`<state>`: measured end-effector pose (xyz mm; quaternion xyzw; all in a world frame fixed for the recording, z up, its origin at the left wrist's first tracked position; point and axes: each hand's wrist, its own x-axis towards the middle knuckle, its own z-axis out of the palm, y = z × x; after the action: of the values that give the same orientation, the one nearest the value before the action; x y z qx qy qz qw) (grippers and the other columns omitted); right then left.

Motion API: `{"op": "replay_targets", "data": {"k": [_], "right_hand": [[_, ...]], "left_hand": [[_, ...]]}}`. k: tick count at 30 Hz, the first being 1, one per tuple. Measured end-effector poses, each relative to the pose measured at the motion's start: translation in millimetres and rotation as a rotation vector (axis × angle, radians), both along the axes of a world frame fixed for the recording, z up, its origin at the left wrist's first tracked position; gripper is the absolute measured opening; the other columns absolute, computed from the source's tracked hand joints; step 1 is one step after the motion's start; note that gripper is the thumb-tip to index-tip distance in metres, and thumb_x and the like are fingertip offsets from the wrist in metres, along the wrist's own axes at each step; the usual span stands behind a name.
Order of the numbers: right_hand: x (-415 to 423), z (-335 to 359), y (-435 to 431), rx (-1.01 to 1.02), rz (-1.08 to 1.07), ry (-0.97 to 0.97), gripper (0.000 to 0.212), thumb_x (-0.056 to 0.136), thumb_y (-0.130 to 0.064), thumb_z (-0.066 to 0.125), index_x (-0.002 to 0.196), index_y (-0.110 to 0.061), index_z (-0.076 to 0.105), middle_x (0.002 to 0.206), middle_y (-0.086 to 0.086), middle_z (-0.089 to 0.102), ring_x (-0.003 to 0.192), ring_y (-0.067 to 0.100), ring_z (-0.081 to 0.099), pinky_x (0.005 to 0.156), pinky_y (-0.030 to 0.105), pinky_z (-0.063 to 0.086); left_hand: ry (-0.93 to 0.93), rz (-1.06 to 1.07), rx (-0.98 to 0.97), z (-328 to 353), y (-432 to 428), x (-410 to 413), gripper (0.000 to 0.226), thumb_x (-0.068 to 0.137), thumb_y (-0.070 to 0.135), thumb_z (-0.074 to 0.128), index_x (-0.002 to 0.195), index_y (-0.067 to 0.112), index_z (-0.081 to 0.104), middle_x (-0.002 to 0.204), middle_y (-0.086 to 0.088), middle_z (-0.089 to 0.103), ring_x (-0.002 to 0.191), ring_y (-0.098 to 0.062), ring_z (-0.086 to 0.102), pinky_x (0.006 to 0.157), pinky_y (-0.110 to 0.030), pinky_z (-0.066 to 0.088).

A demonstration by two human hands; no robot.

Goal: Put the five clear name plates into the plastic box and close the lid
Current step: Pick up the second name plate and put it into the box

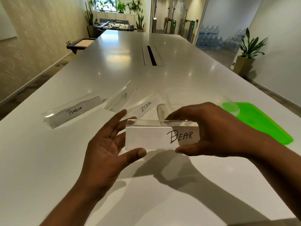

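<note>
**Clear plate marked "BEAR" held above the white table**

Clear acrylic name plate with a white paper insert reading "BEAR" point(162, 136) is up off the glossy white table point(48, 160), near its front edge. The right hand point(211, 131) pinches the plate's right end — fingers along the top edge, thumb under the bottom edge. The left hand point(104, 150) is spread, palm turned toward the plate; its thumb tip touches the plate's lower left corner and its fingertips reach the upper left corner, fingers apart rather than closed round it.

Three more clear name plates lie on the table beyond the hands: one reading "PENGUIN" point(73, 110) toward the left edge, one reading "TIGER" point(122, 97) in the middle, and one reading "ZEBRA" point(145, 106) just beside it, partly behind the held plate.

Behind the right hand sits the clear plastic box point(179, 97), lid off — its walls are hard to trace. The bright green lid point(260, 121) lies flat toward the table's right edge.
</note>
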<state>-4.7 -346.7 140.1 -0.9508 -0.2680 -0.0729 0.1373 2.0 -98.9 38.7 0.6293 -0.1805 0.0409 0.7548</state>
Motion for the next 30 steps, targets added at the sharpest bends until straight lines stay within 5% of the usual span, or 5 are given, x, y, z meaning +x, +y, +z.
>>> {"op": "replay_targets", "data": {"k": [2, 5, 12, 19, 30], "right_hand": [[4.4, 5.5, -4.0, -0.01, -0.011, -0.02, 0.064, 0.061, -0.052, 0.08, 0.12, -0.035, 0.059, 0.111, -0.015, 0.068, 0.096, 0.01, 0.063, 0.077, 0.039, 0.054], [16.2, 15.9, -15.3, 0.023, -0.039, -0.025, 0.065, 0.06, -0.052, 0.078, 0.119, -0.035, 0.058, 0.11, -0.015, 0.067, 0.094, 0.011, 0.064, 0.077, 0.039, 0.055], [68.0, 26.0, -62.2, -0.079, -0.161, -0.114, 0.073, 0.058, -0.037, 0.088, 0.124, -0.027, 0.058, 0.113, -0.005, 0.066, 0.094, 0.016, 0.061, 0.081, 0.035, 0.053], [116.9, 15.0, -107.7, -0.207, -0.287, -0.055, 0.066, 0.056, -0.033, 0.09, 0.115, -0.026, 0.062, 0.108, 0.001, 0.071, 0.083, 0.015, 0.06, 0.071, 0.025, 0.046], [144.6, -15.3, -119.8, -0.281, -0.346, 0.121, 0.06, 0.054, -0.038, 0.09, 0.106, -0.035, 0.06, 0.099, -0.008, 0.069, 0.085, 0.016, 0.064, 0.075, 0.037, 0.056]], "left_hand": [[-0.021, 0.029, 0.132, -5.9, 5.8, 7.4, 0.1, 0.049, 0.055, 0.091, 0.138, 0.049, 0.046, 0.138, 0.014, 0.059, 0.128, -0.013, 0.057, 0.097, -0.041, 0.05], [-0.073, 0.224, 0.62, -21.5, 15.4, 21.3, 0.09, 0.057, 0.084, 0.066, 0.138, 0.059, 0.035, 0.139, 0.033, 0.05, 0.128, 0.007, 0.048, 0.098, -0.024, 0.04], [-0.032, 0.289, 1.329, -75.6, 26.8, 41.3, 0.101, 0.076, 0.082, 0.019, 0.156, 0.021, 0.014, 0.165, 0.003, 0.015, 0.152, -0.013, 0.009, 0.123, -0.04, 0.007], [-0.071, 0.309, 1.375, -79.7, 27.3, 43.8, 0.099, 0.079, 0.083, 0.013, 0.155, 0.02, 0.02, 0.164, 0.006, 0.017, 0.151, -0.011, 0.009, 0.123, -0.041, 0.009], [-0.055, 0.319, 1.364, -76.2, 26.1, 43.2, 0.101, 0.076, 0.083, 0.015, 0.155, 0.019, 0.023, 0.163, 0.007, 0.018, 0.151, -0.009, 0.011, 0.123, -0.04, 0.008]]}}
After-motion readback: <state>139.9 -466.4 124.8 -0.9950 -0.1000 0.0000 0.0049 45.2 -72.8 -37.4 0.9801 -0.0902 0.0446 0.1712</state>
